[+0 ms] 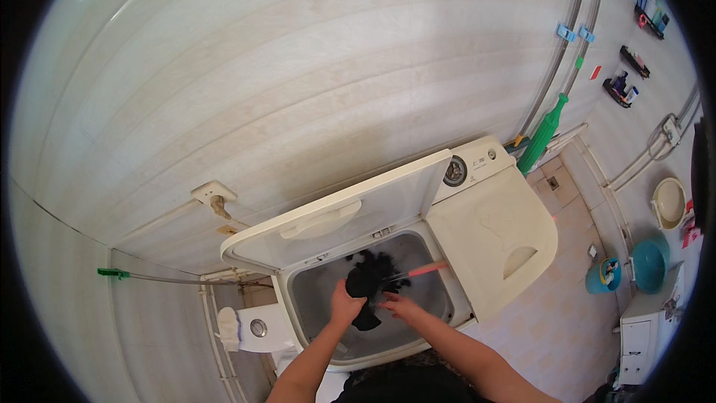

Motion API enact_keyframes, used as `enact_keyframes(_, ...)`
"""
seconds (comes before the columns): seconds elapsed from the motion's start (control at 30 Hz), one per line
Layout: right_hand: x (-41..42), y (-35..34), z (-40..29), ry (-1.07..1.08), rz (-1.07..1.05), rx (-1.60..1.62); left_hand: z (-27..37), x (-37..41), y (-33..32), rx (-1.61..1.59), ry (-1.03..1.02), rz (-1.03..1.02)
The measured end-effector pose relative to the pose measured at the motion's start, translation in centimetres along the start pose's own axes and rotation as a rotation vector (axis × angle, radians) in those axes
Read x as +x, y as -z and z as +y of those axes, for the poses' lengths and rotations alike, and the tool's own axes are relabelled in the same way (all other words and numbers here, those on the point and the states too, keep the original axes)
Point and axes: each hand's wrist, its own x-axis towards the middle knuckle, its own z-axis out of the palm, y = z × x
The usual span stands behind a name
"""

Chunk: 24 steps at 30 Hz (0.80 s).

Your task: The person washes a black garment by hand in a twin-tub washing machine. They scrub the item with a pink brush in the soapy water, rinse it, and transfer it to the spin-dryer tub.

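Observation:
My left hand [347,305] is closed around a piece of wet-looking black cloth [363,282] over the wash tub [310,308] of a twin-tub washing machine. The cloth hangs down in a lower fold, and a darker, ragged part spreads behind it. My right hand [400,306] is just right of the cloth, fingers apart; nothing shows in its grip. Whether its fingertips touch the cloth is unclear. A tool with a red handle [428,268] and a thin metal shaft slants across the tub, its far end hidden at the cloth. Greyish water appears to fill the tub.
The tub's lid [335,218] stands raised against the wall. To the right are the closed spin-side cover [492,235] and a dial [455,170]. A toilet cistern [265,327] stands left, below a wall socket [213,193]. A blue bucket [604,277] sits on the tiled floor.

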Motion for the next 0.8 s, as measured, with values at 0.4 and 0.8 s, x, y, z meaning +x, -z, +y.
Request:
enact_keyframes(0.4,-13.1,7.7,-8.1,0.786,0.515,-0.344,7.1,-0.4,-2.2,0.572,-0.364,-0.496)
enact_keyframes(0.8,-14.5,29.3,-4.5,0.673,1.412,0.049,9.8,-2.0,-8.2,0.631,-0.339,-0.540)
